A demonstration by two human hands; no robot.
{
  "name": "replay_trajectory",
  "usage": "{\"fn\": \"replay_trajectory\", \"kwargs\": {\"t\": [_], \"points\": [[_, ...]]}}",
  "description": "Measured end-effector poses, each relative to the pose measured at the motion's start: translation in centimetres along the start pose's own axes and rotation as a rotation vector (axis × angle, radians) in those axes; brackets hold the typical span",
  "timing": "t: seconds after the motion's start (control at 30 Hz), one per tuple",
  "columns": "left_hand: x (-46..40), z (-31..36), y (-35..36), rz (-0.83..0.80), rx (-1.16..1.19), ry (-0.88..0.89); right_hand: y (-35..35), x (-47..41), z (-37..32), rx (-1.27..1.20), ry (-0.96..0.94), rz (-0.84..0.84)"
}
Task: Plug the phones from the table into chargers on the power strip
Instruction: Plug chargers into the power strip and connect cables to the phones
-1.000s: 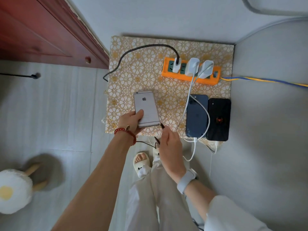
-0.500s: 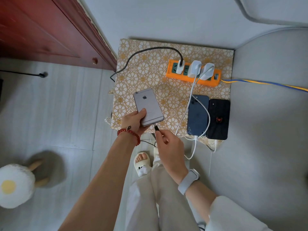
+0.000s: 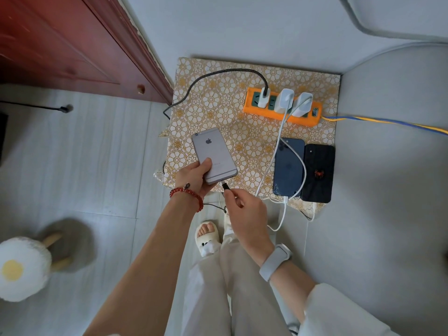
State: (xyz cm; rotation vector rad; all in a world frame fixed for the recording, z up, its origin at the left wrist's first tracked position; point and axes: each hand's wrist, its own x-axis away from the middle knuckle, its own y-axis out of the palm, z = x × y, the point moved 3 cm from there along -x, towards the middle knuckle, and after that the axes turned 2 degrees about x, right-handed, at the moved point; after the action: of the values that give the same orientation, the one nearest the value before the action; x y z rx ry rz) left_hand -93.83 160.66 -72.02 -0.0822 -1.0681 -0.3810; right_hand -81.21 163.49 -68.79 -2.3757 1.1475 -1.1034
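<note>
Two hands are being used at the near edge of the tabletop (image 3: 218,98). The right hand (image 3: 244,214) is being held nearest, its fingers (image 3: 231,195) pinching the black plug (image 3: 226,186) of the braided cable (image 3: 218,73). The left hand (image 3: 194,179) is being kept just beyond and to the left, its fingers wrapped round the lower end of the silver phone (image 3: 214,155), which is being held back-up above the tabletop. The phone's long axis is being kept on a diagonal, top end far-left, port end near-right, so the port is facing the plug directly. Plug tip and port are being seen touching or very nearly so; full seating cannot be told. The coming push is judged to run along that diagonal, away from the right hand, with the left bracing.

Farther right, a blue phone (image 3: 288,166) and a black phone (image 3: 318,173) are lying side by side, white cables (image 3: 282,127) being led to their near ends. At the far side, three chargers are being carried by the orange power strip (image 3: 249,109).
</note>
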Motion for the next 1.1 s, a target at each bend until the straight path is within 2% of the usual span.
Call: {"fn": "replay_trajectory", "kwargs": {"t": [0.37,0.5,0.83,0.97,1.1], "points": [[0.1,-0.2,0.1,-0.001,-0.056,0.032,-0.1,-0.3,0.2,-0.036,0.044,0.022],[0.0,-0.4,0.0,-0.012,-0.146,0.060,0.2,-0.5,0.1,-0.125,0.124,-0.016],[-0.4,-1.6,-0.3,-0.040,-0.362,0.050,1.1,0.6,1.7,-0.160,0.245,-0.067],[-1.1,-2.7,-0.6,-0.060,-0.394,0.007,1.0,0.4,2.3,-0.131,0.260,-0.156],[-1.8,-3.6,0.1,-0.062,-0.492,0.048,-0.2,-0.1,4.0,0.050,0.218,-0.195]]}}
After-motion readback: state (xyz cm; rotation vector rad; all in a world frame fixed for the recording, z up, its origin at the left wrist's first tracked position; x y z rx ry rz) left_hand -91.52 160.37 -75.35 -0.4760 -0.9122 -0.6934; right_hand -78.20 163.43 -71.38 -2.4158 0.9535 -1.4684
